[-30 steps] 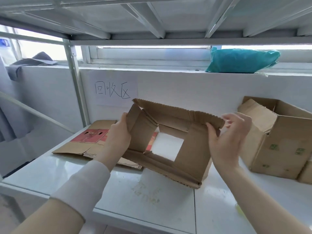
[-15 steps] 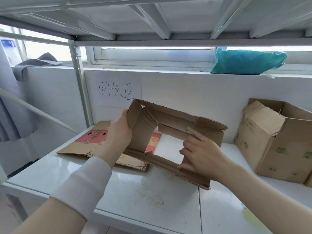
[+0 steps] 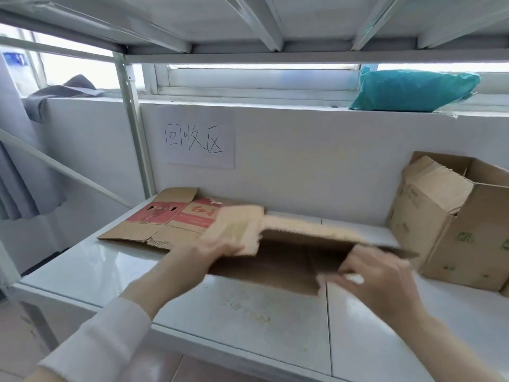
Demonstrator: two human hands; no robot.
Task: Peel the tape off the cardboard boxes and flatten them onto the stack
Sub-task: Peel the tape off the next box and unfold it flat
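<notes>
We see a white shelf point(image 3: 248, 312) under another rack level, with a white wall behind it. At its right end stands an open box point(image 3: 454, 230), flaps up, against the wall. In the middle, a nearly flat box point(image 3: 289, 260) is held low over the shelf, its left end overlapping the stack point(image 3: 165, 219) of flat red-printed cardboard at the back left. A teal bag point(image 3: 410, 91) lies on the ledge above the wall, and a handwritten sign point(image 3: 198, 142) is stuck to the wall. The left hand point(image 3: 217, 246) grips the box's left flap, fingers curled over it. The right hand point(image 3: 377, 274) is at the near right corner with bent fingers, but it is blurred, so we cannot tell whether it grips or presses.
</notes>
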